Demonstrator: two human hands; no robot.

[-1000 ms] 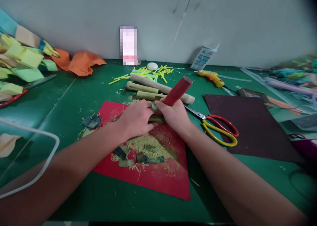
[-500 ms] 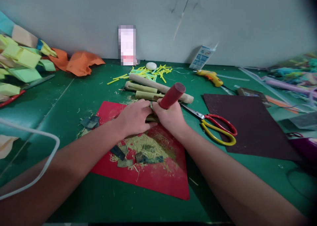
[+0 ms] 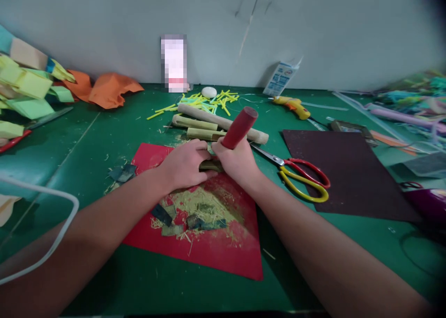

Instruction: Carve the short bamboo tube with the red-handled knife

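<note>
My left hand [image 3: 186,164] is closed around a short greenish bamboo piece [image 3: 209,165], pressing it down over a red sheet [image 3: 223,257]. My right hand [image 3: 239,162] grips a red-handled tool [image 3: 240,127]. Its handle tilts up and away to the right, while its working end is hidden behind the fingers. Both hands are close together at the bamboo piece. Pale sawdust and shavings [image 3: 205,202] cover the middle of the sheet, along with several dark flat scraps [image 3: 162,214].
Beyond the hands lie bamboo tubes [image 3: 198,122] and yellow strips [image 3: 163,109]. On the right are scissors [image 3: 303,183], a dark sheet [image 3: 348,174] and a yellow glue gun [image 3: 292,108]. Folded papers [image 3: 28,83] pile up at the left. A white cable [image 3: 66,215] crosses near my left forearm.
The red handle has risen slightly, and a bit more of the bamboo piece shows between my hands. My left hand keeps its hold. The whole view has shifted a little.
</note>
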